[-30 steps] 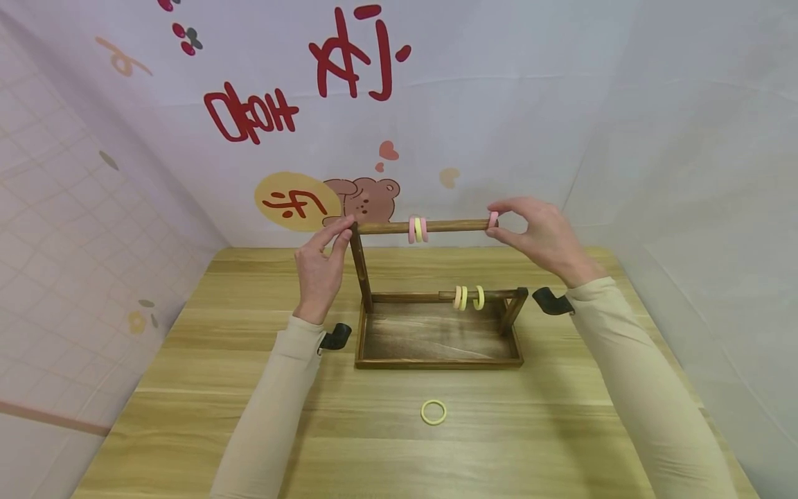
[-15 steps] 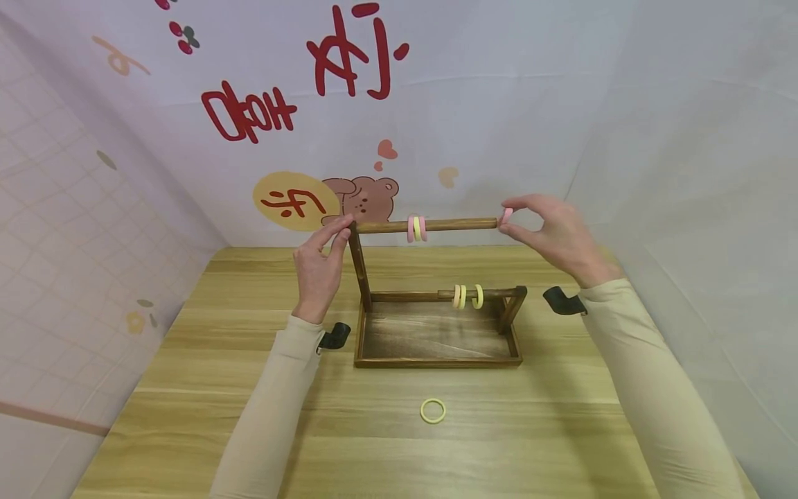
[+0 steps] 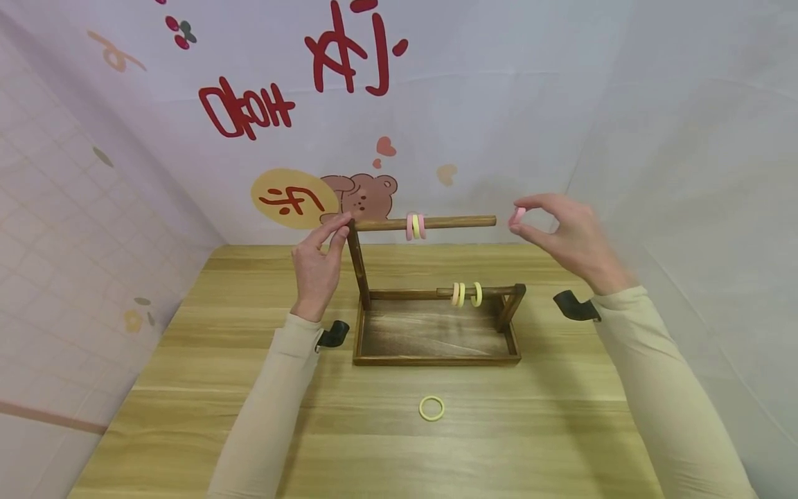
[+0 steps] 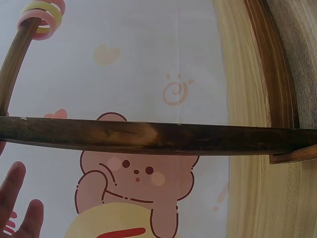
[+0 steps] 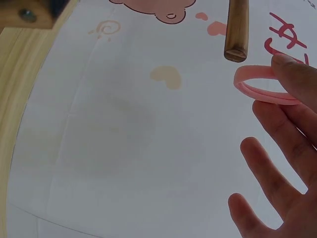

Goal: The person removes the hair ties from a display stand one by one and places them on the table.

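Working at a wood-grain table (image 3: 499, 430), with a dark wooden rack (image 3: 358, 333) set upright on it, and with the upper bar (image 3: 461, 222) running from a tall post (image 3: 359, 274) at the left to a free tip at the right. Steadying the rack with the left hand (image 3: 318, 267), pinching at the top of the post. Grasping, with the right hand (image 3: 580, 239), a pink ring (image 5: 250, 72) between thumb and finger, just beyond the free tip and apart from the bar. Judged to be at the step of taking rings off the upper bar, with this one newly clear. Probably calling next for carrying the pink ring down to a resting place, perhaps near the loose yellow ring (image 3: 431, 420) on the tabletop, then for returning to the pink-yellow-pink trio (image 3: 415, 226) on the bar, without tipping the rack. Impossible to tell whether to strip the three lower rings (image 3: 460, 294) on the short lower bar (image 3: 492, 292) as well. Compared with one second earlier: holding the same corner with the left hand, having drawn the right hand farther right, and having brought the pink ring from around the bar's tip into open air; leaving trio, lower rings and loose ring unmoved.
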Demonstrator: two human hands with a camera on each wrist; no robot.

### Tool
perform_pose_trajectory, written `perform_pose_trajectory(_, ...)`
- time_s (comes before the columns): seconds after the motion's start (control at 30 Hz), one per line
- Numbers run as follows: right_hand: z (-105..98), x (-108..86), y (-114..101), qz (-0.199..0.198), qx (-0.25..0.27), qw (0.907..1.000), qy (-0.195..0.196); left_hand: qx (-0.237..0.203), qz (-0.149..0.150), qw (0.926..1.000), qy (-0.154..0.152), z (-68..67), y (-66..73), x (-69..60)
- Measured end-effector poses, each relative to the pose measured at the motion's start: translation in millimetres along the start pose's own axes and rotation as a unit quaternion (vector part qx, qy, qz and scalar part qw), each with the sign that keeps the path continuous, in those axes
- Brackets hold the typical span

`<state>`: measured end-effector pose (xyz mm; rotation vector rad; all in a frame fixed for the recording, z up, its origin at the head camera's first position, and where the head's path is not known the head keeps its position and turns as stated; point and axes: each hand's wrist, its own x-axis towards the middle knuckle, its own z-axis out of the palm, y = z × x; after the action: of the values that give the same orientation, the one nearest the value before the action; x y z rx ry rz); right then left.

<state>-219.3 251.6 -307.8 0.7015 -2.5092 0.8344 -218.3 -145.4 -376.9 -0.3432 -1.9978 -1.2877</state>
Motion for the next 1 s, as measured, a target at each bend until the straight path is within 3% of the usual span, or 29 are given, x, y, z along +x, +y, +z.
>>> perform_pose_trajectory(0.5,3.4,-23.5,-12.3,-0.068,-0.019,0.9973,0.018,0.007,0.007,1.0000,0.001,-0.5,-0.5,1.3)
perform_pose_trajectory(0.77,8.5,-34.6,-20.7,-0.137,0.006,0.9888,0.058,0.007,0.015,0.9999,0.001,0.1,-1.6,2.8)
perform_pose_trajectory(1.0,16.4,-48.5,-28.5,-0.165,0.027,0.9847,0.050,0.000,0.002,1.0000,0.000,0.0,-0.3,1.7)
